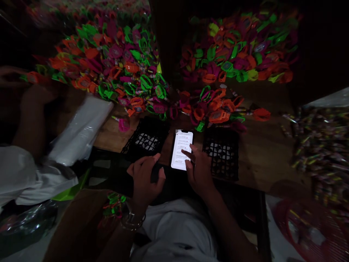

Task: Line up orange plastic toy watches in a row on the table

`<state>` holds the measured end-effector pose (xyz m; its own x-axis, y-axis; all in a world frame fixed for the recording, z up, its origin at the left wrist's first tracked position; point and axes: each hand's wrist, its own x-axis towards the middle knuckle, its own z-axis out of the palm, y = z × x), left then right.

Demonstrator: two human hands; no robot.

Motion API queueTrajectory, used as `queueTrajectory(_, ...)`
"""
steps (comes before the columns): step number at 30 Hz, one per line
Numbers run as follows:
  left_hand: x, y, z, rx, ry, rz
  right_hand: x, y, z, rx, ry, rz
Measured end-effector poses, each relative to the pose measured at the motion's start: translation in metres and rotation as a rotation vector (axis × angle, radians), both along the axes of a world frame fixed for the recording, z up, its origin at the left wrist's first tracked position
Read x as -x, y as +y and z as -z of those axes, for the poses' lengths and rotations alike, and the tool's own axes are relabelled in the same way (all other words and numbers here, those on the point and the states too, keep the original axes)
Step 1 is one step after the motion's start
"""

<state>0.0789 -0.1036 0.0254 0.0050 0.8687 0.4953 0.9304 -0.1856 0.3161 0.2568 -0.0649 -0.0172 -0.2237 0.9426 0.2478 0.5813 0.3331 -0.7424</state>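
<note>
Dim scene, and a lit phone (181,150) is glowing at the centre of the frame — the right hand (199,169) is resting a fingertip on its screen, the left hand (145,178) is curling beside it, a watch (132,220) showing at the wrist. Two black mesh baskets (222,153) are flanking the phone on the wooden table (261,156). Neon plastic toys (114,62) are piling across the upper frame — a white bag (81,131) is lying at left.

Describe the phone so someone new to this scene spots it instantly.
Start at the wooden table heaped with neon plastic toys. At its near edge, between two black baskets, lies the phone, under the right hand. It is the only glowing white screen.
</note>
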Motion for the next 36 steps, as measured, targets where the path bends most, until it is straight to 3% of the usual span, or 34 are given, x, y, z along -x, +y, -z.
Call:
queueTrajectory(12,0.0,0.001,0.001,0.005,0.005,-0.007,-0.001,0.002,-0.003,-0.05,-0.013,0.043)
queueTrajectory(17,0.006,0.011,-0.006,0.012,0.018,0.01,-0.022,-0.002,-0.003,-0.097,0.048,0.215)
queueTrajectory(22,0.01,0.045,-0.021,-0.035,0.016,0.035,-0.055,0.004,-0.005,-0.031,0.198,0.384)
queueTrajectory(26,-0.008,0.083,-0.032,0.102,0.006,0.126,-0.095,0.024,-0.011,-0.081,0.118,0.546)
queueTrajectory(29,-0.032,0.112,-0.037,0.249,0.028,0.188,-0.124,0.047,-0.015,-0.032,-0.005,0.618)
queueTrajectory(33,-0.065,0.141,-0.042,0.425,0.076,0.235,-0.128,0.088,-0.024,0.173,0.025,0.573)
queueTrajectory(36,-0.082,0.158,-0.044,0.426,0.065,0.244,-0.105,0.118,-0.036,0.269,-0.222,0.425)
